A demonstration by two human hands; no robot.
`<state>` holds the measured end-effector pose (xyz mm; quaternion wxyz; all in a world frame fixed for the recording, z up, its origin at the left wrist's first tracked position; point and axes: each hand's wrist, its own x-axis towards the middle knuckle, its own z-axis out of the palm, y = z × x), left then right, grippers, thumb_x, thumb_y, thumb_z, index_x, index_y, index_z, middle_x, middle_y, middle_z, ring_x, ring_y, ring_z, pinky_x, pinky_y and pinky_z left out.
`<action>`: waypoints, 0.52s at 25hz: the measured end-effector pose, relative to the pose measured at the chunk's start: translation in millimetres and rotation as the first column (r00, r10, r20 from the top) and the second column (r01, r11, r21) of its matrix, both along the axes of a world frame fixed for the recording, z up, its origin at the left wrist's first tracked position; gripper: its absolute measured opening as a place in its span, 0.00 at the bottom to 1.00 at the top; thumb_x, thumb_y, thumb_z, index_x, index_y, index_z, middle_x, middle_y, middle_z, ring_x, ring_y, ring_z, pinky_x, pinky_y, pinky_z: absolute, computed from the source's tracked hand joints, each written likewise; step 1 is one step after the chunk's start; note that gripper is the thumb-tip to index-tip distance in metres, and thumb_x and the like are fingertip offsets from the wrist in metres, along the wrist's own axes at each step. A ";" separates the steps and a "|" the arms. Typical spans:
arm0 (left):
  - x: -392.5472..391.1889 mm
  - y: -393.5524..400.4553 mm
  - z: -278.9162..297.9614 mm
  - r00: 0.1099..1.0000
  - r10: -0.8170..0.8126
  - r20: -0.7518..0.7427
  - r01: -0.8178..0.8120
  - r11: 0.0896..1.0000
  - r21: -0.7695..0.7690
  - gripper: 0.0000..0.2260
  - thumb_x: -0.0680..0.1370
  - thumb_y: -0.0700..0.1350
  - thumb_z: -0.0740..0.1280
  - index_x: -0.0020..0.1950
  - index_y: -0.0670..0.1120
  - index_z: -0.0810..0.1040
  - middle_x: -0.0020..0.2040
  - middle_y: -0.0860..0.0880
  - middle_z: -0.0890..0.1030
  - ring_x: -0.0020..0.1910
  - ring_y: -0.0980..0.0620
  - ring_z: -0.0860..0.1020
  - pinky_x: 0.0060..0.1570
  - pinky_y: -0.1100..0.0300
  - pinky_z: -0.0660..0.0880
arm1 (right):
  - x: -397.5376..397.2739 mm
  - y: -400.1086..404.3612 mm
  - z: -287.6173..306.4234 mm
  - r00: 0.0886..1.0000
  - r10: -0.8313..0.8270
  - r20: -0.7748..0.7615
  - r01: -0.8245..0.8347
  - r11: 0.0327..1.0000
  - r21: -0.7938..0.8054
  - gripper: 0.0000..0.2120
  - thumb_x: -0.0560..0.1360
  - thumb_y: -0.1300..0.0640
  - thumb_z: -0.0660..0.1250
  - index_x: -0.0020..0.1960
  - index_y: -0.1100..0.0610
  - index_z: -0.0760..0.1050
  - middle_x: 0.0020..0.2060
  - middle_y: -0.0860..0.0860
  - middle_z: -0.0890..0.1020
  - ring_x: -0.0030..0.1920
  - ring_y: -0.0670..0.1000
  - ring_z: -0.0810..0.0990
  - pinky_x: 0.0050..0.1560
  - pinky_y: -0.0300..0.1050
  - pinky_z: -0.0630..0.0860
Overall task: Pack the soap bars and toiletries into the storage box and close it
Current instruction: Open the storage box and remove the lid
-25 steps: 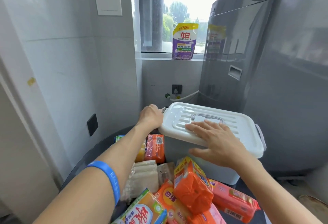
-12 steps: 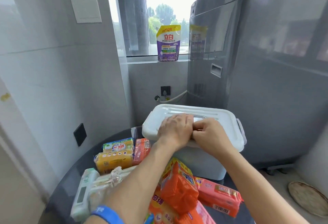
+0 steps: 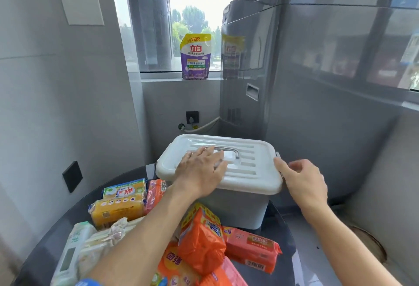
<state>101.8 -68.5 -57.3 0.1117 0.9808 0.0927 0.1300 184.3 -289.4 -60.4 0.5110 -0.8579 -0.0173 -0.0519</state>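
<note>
A grey storage box [image 3: 240, 208] with a white ribbed lid [image 3: 251, 170] stands on a dark round table [image 3: 281, 236]; the lid is on. My left hand [image 3: 201, 172] lies flat on the lid beside its metal handle [image 3: 226, 149], fingers spread. My right hand [image 3: 303, 181] touches the lid's right edge at the side latch, fingers curled. In front of the box lie soap packs: an orange pack [image 3: 201, 240], a pink pack [image 3: 251, 249], a yellow pack [image 3: 118, 211] and a green-yellow one [image 3: 124, 189]. White wrapped toiletries [image 3: 90, 247] lie at the left.
A grey washing machine [image 3: 294, 81] stands right behind the box. A purple detergent pouch [image 3: 195, 57] stands on the window sill. Tiled wall with a black socket [image 3: 72, 176] closes the left side. A hose [image 3: 204, 126] runs along the back wall.
My right hand slid from the lid's middle to its right edge by the latch. My left hand stayed on the lid and flattened out. The camera view shifted slightly.
</note>
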 end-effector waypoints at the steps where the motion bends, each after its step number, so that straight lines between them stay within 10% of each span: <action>1: 0.7 1.3 -0.3 1.000 0.007 -0.003 -0.007 1.000 0.003 0.23 0.80 0.59 0.48 0.74 0.58 0.65 0.79 0.52 0.60 0.77 0.50 0.56 0.74 0.47 0.50 | -1.5 -1.0 -6.3 0.995 0.061 -0.080 -0.055 0.996 0.076 0.23 0.69 0.34 0.67 0.37 0.56 0.74 0.31 0.49 0.78 0.34 0.54 0.75 0.40 0.48 0.70; 5: 1.1 -0.5 0.0 1.000 0.003 -0.017 -0.003 1.000 0.007 0.23 0.80 0.59 0.48 0.74 0.58 0.65 0.78 0.52 0.60 0.77 0.50 0.56 0.74 0.46 0.51 | 1.6 9.9 -6.1 1.000 -0.002 0.002 0.002 1.000 0.030 0.26 0.72 0.38 0.62 0.26 0.53 0.56 0.21 0.47 0.63 0.27 0.53 0.62 0.31 0.47 0.61; 8: 2.1 1.1 0.4 1.000 0.008 -0.020 -0.008 1.000 0.006 0.23 0.81 0.59 0.48 0.74 0.58 0.64 0.79 0.52 0.60 0.77 0.50 0.56 0.74 0.46 0.51 | 8.1 4.6 -23.9 0.981 0.034 -0.189 0.021 0.960 0.278 0.21 0.75 0.47 0.62 0.27 0.54 0.63 0.19 0.50 0.70 0.24 0.54 0.66 0.31 0.46 0.65; 10: 1.8 1.8 0.0 1.000 0.015 -0.023 -0.015 1.000 -0.001 0.23 0.81 0.59 0.48 0.75 0.58 0.64 0.79 0.52 0.59 0.77 0.50 0.55 0.74 0.47 0.50 | 6.7 -2.5 -42.1 0.909 0.124 -0.399 0.008 0.949 0.315 0.14 0.76 0.54 0.61 0.34 0.59 0.73 0.27 0.56 0.81 0.28 0.56 0.75 0.35 0.48 0.71; 13: 0.9 0.4 0.6 1.000 0.010 -0.021 -0.010 1.000 -0.004 0.23 0.81 0.59 0.49 0.75 0.58 0.64 0.79 0.53 0.60 0.77 0.51 0.55 0.74 0.47 0.50 | 9.0 -1.5 -32.9 0.991 -0.032 -0.129 0.053 0.985 0.162 0.12 0.76 0.52 0.60 0.49 0.57 0.77 0.46 0.53 0.83 0.41 0.53 0.78 0.44 0.48 0.74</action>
